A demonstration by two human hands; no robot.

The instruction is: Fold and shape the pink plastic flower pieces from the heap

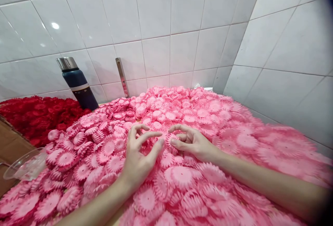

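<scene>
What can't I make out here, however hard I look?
Whether the right hand holds anything: head view, pink pieces crowd around its grip.
The full shape of the cardboard: head view, cut off by the left edge.
What the small white thing is: head view, mostly hidden behind the pink pieces.
Details of the pieces at far right: head view, blurred.

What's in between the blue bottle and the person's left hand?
Lots of pink frilly discs, heaped together, fill the stretch between the blue bottle and the left hand. The head view shows it.
</scene>
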